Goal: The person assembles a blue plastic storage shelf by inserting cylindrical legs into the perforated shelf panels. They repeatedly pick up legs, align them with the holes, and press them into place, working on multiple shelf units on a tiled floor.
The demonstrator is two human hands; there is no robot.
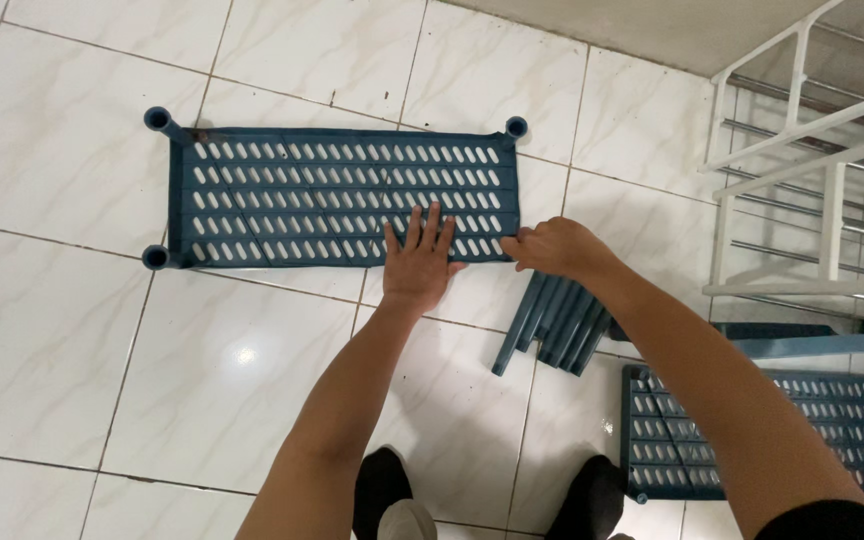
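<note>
I am looking down at a glossy white tiled floor (72, 350) with thin dark grout lines. At my ten o'clock a blue slotted plastic shelf panel (302, 195) lies flat on the tiles, with round corner sockets (157, 119) showing at three of its corners and no posts standing in any of them. My left hand (420, 262) lies flat with fingers spread on the panel's near edge, its grip released, pressing rather than holding. Just to its right, my right hand (555, 248) is curled at the panel's near right corner; the socket there is hidden under it, and I cannot tell whether that grip is clenched on anything. Below that hand, at about one o'clock, a bundle of blue posts (552, 330) lies loose on the floor. At three o'clock a second blue panel (832, 425) lies flat, and a white metal rack (822, 200) stands beyond it. I judge the assembly barely begun: panels apart, posts unfitted.
</note>
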